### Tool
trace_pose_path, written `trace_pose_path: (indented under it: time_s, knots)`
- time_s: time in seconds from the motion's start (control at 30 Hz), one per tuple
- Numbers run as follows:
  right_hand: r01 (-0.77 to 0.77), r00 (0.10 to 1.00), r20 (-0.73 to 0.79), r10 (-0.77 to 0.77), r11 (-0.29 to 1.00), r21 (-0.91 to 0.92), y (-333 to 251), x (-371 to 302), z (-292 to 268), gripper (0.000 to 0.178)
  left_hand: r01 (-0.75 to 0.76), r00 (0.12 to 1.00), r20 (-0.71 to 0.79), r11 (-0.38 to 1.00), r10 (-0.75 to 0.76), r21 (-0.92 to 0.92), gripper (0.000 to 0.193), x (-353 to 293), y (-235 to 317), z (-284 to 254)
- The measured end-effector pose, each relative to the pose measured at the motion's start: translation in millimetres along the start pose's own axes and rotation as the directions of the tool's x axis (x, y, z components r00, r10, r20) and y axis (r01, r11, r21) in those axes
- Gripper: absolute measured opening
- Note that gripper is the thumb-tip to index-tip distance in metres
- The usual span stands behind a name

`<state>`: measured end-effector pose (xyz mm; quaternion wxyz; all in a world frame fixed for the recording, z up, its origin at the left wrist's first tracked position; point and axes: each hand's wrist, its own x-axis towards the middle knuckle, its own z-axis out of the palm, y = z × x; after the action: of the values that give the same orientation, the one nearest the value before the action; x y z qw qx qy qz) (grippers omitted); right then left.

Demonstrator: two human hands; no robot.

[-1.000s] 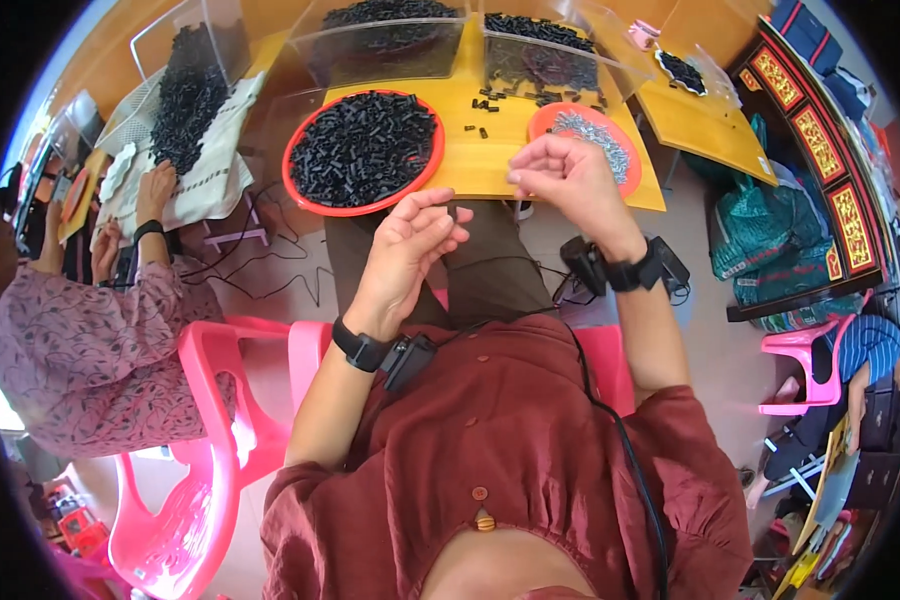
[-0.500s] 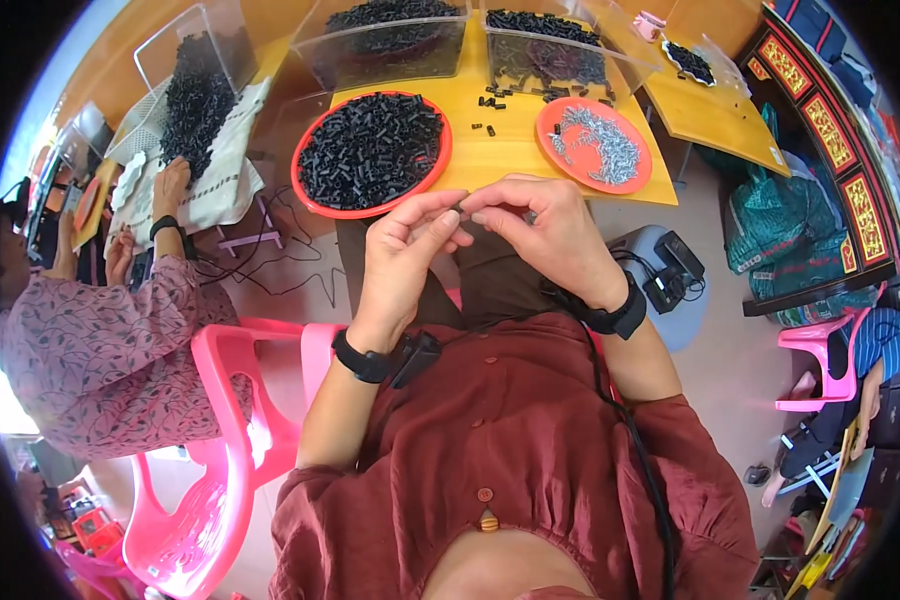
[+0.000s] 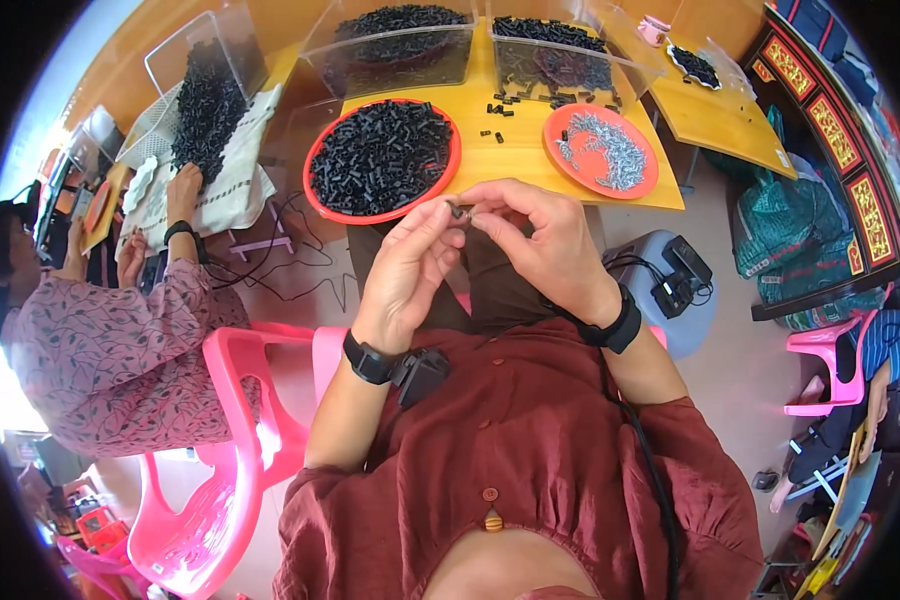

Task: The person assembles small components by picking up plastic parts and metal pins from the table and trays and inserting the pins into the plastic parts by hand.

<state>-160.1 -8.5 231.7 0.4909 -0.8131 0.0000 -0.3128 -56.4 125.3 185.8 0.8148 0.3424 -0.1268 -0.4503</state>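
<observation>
Small dark piece [image 3: 457, 211] sits between the tips of thumb and index finger of the left hand [image 3: 402, 275], pinched there, short end projecting rightward. Right hand [image 3: 552, 245] directly opposite: thumb and forefinger tips converge at the projecting end, very near or touching. Too small to resolve whether the right fingers grip the piece, or some finer part at its end, or merely touch it. Both hands are near the front edge of the yellow table [image 3: 515, 172]. Red basin [image 3: 370, 219] of black pieces [image 3: 385, 155] beyond, left; red plate [image 3: 591, 163] of silvery pieces [image 3: 625, 163] beyond, right.
</observation>
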Motion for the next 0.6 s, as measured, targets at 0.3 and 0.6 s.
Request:
trace_pose_path:
  time_s: [0.3,0.6]
  knots:
    - [0.072,0.997,-0.01,-0.074,0.992,-0.101,3,-2,4,0.018,-0.028,0.999,-0.038,1.0,0.028,-0.012,0.018,-1,-4,1]
    - [0.075,0.996,-0.038,-0.083,0.983,-0.169,10,-4,8,0.019,0.026,0.998,-0.064,0.999,-0.028,-0.027,0.017,1,-13,-1]
